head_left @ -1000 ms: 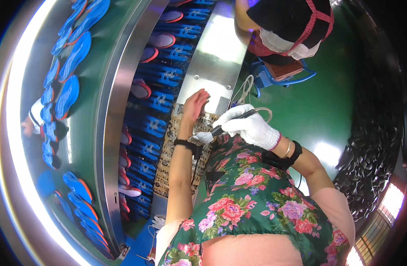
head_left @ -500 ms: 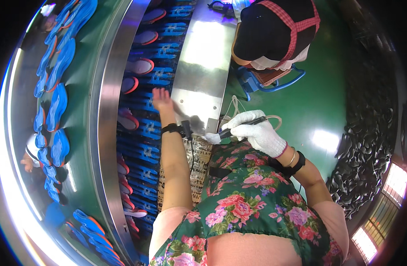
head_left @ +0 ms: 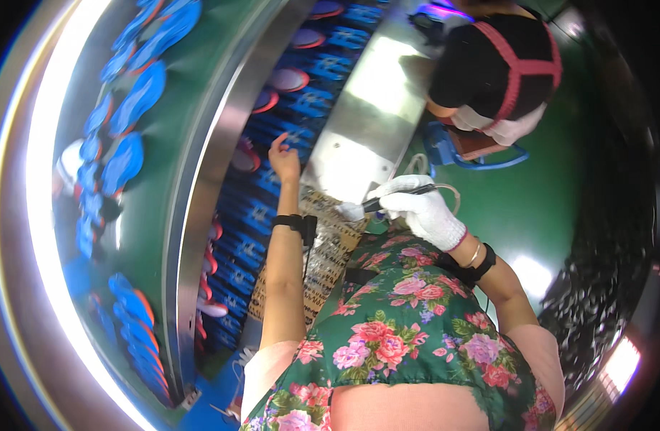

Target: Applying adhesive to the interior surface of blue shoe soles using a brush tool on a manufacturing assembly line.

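My bare left hand (head_left: 284, 161) hovers over a conveyor of blue slatted holders (head_left: 254, 213), its fingers loosely bent and apart with nothing seen in them. The closest piece to it is a pinkish shoe sole with a red rim (head_left: 247, 155), just to its left and not visibly touched. In a white knitted glove, my right hand (head_left: 423, 215) is closed around a black-handled brush (head_left: 377, 203). The brush's pale, wide bristles (head_left: 350, 211) point left, above a worn paper-covered surface (head_left: 321, 248) with print on it. A pale tube (head_left: 451, 192) loops behind the glove.
More red-rimmed soles (head_left: 290, 79) lie along the conveyor. A metal rail (head_left: 222, 129) borders it on the left, a metal plate (head_left: 359, 136) on the right. Blue soles (head_left: 140, 97) are farther left. A co-worker (head_left: 499, 68) sits on a blue-framed chair (head_left: 477, 154). Dark pieces (head_left: 596, 302) are heaped right.
The whole view has turned and shifted. My left hand's fingers, spread before, are more bent now. My right hand keeps its hold on the brush.
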Available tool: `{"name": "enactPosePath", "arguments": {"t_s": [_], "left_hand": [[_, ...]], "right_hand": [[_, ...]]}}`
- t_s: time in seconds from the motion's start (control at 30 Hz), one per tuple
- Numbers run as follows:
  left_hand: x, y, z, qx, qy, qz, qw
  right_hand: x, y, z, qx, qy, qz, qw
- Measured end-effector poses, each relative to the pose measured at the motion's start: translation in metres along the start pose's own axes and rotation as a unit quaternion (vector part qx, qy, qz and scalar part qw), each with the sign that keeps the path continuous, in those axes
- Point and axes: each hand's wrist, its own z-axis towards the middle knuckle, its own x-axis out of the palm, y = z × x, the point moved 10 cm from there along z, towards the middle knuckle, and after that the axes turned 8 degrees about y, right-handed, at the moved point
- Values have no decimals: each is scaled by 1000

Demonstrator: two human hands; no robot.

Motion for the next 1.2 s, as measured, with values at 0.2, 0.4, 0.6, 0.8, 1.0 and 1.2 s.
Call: {"name": "enactPosePath", "arguments": {"t_s": [0.2,0.4,0.6,0.8,1.0,1.2], "left_hand": [[-35,-111,-116,125,207,170,955],[-146,-205,-183,113,153,-16,982],[-248,-316,-172,303,-75,117,943],[-310,-293,-21,231,-113,319,912],[-301,-278,-33,97,-38,331,938],[-324,-244,-158,137,30,-111,984]], "right_hand": [[15,-42,8,8,8,-24,1000],[42,-69,17,45,77,-41,995],[53,-102,8,92,108,-44,989],[78,-124,-1,108,136,-48,984],[60,-122,-3,95,101,-29,990],[61,-125,-2,84,113,-49,989]]}}
